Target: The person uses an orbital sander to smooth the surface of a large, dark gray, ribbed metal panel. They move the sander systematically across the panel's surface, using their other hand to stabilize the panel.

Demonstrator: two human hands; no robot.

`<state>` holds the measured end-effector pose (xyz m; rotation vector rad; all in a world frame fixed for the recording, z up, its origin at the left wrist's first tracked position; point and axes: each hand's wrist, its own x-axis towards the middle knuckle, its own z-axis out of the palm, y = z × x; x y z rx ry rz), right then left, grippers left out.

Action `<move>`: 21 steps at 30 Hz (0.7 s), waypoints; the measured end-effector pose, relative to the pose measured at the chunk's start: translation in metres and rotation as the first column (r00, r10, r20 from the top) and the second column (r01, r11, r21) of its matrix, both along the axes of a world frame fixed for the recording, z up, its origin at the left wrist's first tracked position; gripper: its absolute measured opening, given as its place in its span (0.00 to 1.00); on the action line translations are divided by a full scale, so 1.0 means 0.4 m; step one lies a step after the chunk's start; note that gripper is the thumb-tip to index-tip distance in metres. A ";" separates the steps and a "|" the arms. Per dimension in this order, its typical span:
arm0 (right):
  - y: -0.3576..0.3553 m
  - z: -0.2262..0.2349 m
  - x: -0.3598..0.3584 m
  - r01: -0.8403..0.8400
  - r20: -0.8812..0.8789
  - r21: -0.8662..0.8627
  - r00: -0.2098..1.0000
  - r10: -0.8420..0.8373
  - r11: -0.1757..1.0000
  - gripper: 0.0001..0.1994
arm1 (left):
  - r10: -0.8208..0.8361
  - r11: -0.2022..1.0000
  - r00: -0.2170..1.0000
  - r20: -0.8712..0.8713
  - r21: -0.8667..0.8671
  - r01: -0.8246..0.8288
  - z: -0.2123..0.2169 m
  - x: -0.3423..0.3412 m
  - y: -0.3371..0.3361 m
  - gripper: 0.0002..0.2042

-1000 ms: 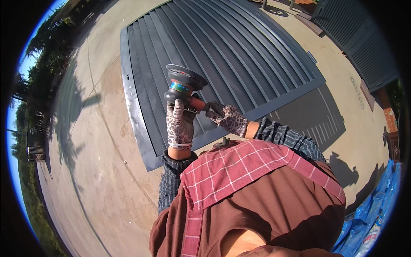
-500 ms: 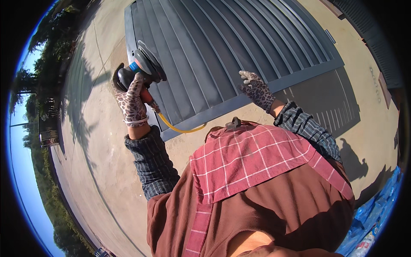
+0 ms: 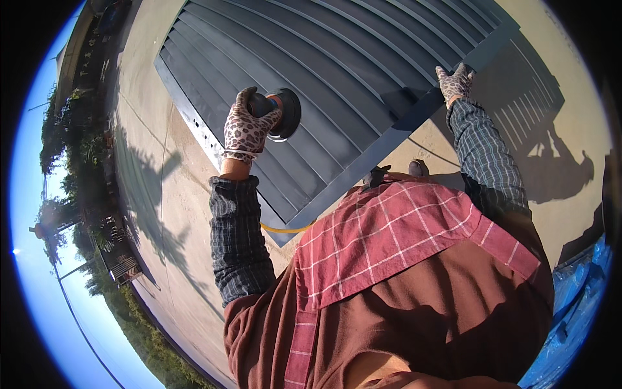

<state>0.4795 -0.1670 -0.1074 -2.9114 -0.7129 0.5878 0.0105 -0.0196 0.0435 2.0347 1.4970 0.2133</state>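
My left hand (image 3: 245,129), in a leopard-print glove, is closed around an air sander (image 3: 286,115) with a round black pad. The sander is tilted over the slats of a large dark grey louvred metal panel (image 3: 304,84); I cannot tell whether its pad touches them. A yellow air hose (image 3: 285,230) shows near the panel's near corner; its joint with the sander is hidden behind my left hand and arm. My right hand (image 3: 455,83), gloved alike, grips the near right edge of the panel's frame, some fingers over its top.
Pale concrete (image 3: 184,194) surrounds the panel, whose striped shadow (image 3: 531,97) falls to the right. Crumpled blue plastic sheeting (image 3: 576,305) lies at the lower right. My shoe tip (image 3: 418,168) shows beside the panel's near edge. Trees and a fence stand far left.
My left hand has brought the sander rightward and down over the slats, turning it. My right hand has moved from above the panel to its right edge and taken hold. The view has shifted.
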 end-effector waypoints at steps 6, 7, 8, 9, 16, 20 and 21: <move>-0.079 0.025 -0.030 0.083 0.265 0.017 0.961 -0.085 0.996 0.43 | -0.130 0.981 0.936 -0.326 -0.179 0.074 -0.022 0.211 -0.051 0.37; -0.088 0.012 -0.023 0.073 0.303 0.043 0.949 -0.082 0.996 0.42 | -0.161 0.975 0.914 -0.373 -0.202 0.089 -0.027 0.228 -0.051 0.37; -0.098 0.004 -0.031 0.062 0.372 0.034 0.925 -0.070 0.997 0.41 | -0.182 0.973 0.900 -0.396 -0.207 0.105 -0.052 0.220 -0.049 0.36; -0.094 0.035 -0.033 0.074 0.330 0.034 0.940 -0.081 0.997 0.41 | -0.194 0.972 0.890 -0.414 -0.203 0.118 -0.077 0.221 -0.041 0.35; -0.103 0.015 -0.061 0.067 0.332 0.084 0.939 -0.091 0.994 0.42 | -0.216 0.959 0.815 -0.538 -0.276 0.072 -0.085 0.279 -0.051 0.37; -0.087 0.027 -0.087 0.083 0.305 0.103 0.946 -0.111 0.991 0.42 | -0.177 0.963 0.805 -0.566 -0.269 0.023 -0.111 0.293 -0.046 0.37; -0.088 0.033 -0.092 0.088 0.300 0.097 0.947 -0.113 0.991 0.42 | -0.155 0.964 0.811 -0.564 -0.265 0.000 -0.117 0.297 -0.045 0.36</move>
